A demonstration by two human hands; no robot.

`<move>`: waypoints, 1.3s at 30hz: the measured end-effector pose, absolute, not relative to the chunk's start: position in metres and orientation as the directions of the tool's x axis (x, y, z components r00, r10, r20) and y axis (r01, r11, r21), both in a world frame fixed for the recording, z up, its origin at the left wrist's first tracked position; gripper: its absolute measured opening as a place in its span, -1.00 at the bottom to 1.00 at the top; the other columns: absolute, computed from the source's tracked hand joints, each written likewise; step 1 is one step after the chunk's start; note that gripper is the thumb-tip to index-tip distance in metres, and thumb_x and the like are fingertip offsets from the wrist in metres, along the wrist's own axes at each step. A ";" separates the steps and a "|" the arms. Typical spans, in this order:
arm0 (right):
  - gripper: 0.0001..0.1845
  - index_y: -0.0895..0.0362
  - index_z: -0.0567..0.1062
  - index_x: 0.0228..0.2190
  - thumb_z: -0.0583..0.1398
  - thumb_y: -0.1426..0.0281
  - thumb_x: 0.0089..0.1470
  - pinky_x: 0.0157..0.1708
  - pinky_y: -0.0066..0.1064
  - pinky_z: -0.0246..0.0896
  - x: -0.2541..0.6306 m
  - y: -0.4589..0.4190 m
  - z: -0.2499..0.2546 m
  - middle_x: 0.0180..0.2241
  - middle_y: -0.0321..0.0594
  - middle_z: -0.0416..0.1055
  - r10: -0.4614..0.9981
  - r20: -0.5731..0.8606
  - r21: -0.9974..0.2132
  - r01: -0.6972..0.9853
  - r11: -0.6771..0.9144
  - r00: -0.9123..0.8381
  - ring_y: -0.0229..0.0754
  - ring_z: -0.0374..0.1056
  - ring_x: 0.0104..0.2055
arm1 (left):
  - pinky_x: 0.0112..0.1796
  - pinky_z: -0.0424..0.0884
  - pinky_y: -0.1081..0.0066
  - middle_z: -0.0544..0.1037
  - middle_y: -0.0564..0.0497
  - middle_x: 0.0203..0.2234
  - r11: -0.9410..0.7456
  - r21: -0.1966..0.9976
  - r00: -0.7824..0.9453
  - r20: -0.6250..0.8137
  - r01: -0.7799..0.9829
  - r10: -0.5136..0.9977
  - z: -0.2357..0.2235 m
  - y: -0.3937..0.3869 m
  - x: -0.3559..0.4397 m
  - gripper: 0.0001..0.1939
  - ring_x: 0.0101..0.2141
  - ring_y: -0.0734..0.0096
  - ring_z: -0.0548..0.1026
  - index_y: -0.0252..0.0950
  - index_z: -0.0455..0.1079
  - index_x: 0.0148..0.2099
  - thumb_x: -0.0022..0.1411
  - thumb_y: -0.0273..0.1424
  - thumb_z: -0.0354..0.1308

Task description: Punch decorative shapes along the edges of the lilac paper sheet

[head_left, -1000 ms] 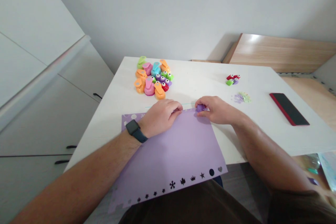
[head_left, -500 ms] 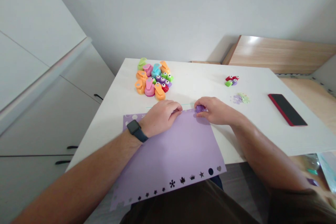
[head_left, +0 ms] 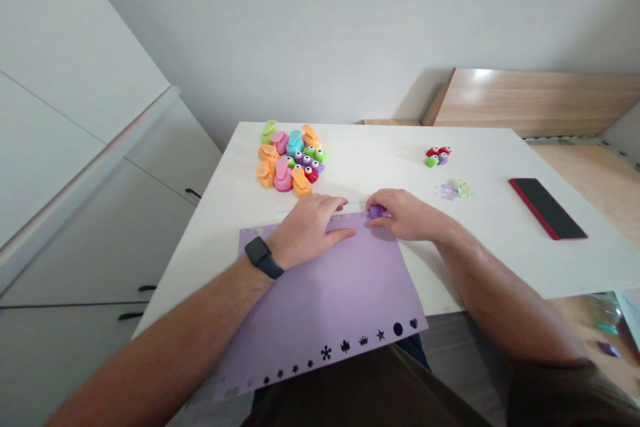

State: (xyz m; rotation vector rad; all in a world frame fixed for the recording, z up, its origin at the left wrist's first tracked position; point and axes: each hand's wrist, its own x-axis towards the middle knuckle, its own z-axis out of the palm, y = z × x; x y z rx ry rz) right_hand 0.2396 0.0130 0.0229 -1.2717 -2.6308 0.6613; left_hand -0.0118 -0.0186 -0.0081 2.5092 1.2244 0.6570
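Note:
A large sheet of purple paper [head_left: 330, 287] lies over the table's front edge, with shapes such as a star, crown, leaf and heart cut along its near edge. Smaller holes run along its far edge. At the far right corner of the sheet, my right hand [head_left: 400, 213] grips a small purple craft punch [head_left: 376, 212] set on the paper's edge. My left hand [head_left: 315, 223], with a dark watch on the wrist, rests over the far edge left of the punch. Its thumb and fingers are apart and hold nothing.
Several colourful craft punches [head_left: 283, 173] stand clustered at the back left of the white table [head_left: 360, 160]. A smaller group of punches [head_left: 438, 155] sits back right, behind paper scraps [head_left: 456, 189]. A black and red flat case [head_left: 547, 208] lies at the right.
My left thumb and fingers have spread from a pinch at the paper's edge. My right hand stays on the purple punch. The view has shifted slightly.

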 end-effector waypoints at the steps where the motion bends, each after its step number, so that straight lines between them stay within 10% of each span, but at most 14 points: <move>1: -0.82 0.16 0.56 -0.23 0.31 0.34 0.12 -0.21 -0.34 0.19 0.240 0.013 0.023 -0.27 -0.14 0.51 0.774 -0.061 -0.451 0.709 0.542 -0.630 -0.13 0.36 -0.25 | 0.05 0.40 0.09 0.58 -0.18 0.01 -0.596 0.434 0.530 0.276 0.675 0.801 -0.007 -0.019 -0.007 -0.38 0.00 0.04 0.52 -0.33 0.34 0.19 0.24 -0.04 0.32; 27: -0.80 0.13 0.48 -0.25 0.24 0.45 0.00 -0.20 -0.31 0.18 0.241 0.014 0.017 -0.23 -0.09 0.52 0.756 -0.023 -0.439 0.686 0.580 -0.654 -0.07 0.38 -0.21 | -0.21 0.44 0.28 0.62 -0.05 -0.24 -0.564 0.618 0.614 0.160 0.548 0.773 -0.005 0.010 0.046 -0.68 -0.21 0.16 0.58 -0.28 0.42 -0.09 0.16 -0.27 0.36; 39: -0.74 0.16 0.54 -0.17 0.26 0.46 0.02 -0.19 -0.34 0.18 0.241 0.011 0.027 -0.21 -0.11 0.54 0.750 -0.035 -0.496 0.663 0.560 -0.660 -0.10 0.40 -0.21 | -0.15 0.46 0.26 0.63 -0.06 -0.17 -0.557 0.618 0.601 0.165 0.555 0.782 -0.001 0.005 0.041 -0.51 -0.17 0.15 0.59 -0.26 0.44 0.01 0.10 -0.16 0.43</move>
